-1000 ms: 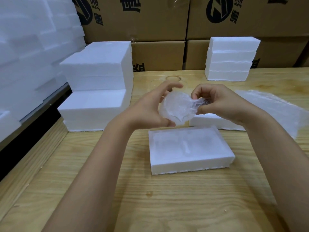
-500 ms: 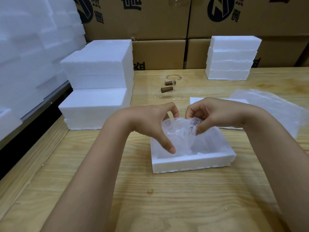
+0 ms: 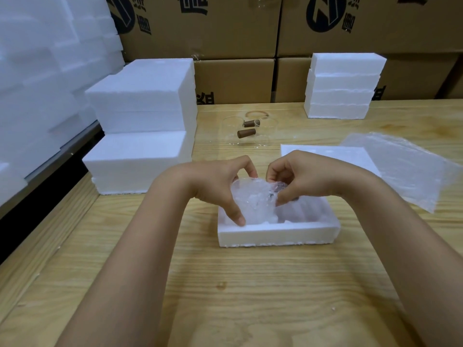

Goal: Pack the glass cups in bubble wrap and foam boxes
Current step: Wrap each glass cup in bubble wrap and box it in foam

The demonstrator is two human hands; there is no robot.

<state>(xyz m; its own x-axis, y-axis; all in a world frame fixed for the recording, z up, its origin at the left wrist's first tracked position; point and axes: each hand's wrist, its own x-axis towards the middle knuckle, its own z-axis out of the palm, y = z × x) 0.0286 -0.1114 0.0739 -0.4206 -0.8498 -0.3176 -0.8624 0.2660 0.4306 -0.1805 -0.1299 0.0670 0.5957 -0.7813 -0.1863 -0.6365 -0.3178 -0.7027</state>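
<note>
A: Nearest is the wooden table (image 3: 225, 296), with the open foam box (image 3: 278, 236) lying on it. What's the step?

B: Seating the wrapped cup (image 3: 253, 201) in the box's left pocket, I'd judge. To do it well, lower it straight. Tuck the loose ends of the wrap against the cup so nothing bunches on the rim. Press lightly, since foam walls crumble and glass dislikes a squeeze.

A: And the hands?

B: Both are on it. The left hand (image 3: 220, 186) curls round the cup's left side, thumb reaching down to the inner face of the near wall. The right hand (image 3: 298, 179) pinches the crumpled wrap at the cup's upper right. So the cup sits between the two hands, its lower part inside the box and its top above the rim.

A: Is it down on the pocket floor?

B: I can't tell. Wrap and foam are both pale and blur together there.

A: Further back?

B: A flat foam lid (image 3: 325, 154) lies just behind the box, with bubble wrap sheets (image 3: 400, 166) to its right. Beyond those stand two bare glass cups (image 3: 250, 134) with brown handles, not yet wrapped. Then there is a large foam stack (image 3: 140, 136) at left and a small foam stack (image 3: 343, 88) at right. Cardboard cartons (image 3: 233, 81) stand behind the table.
</note>
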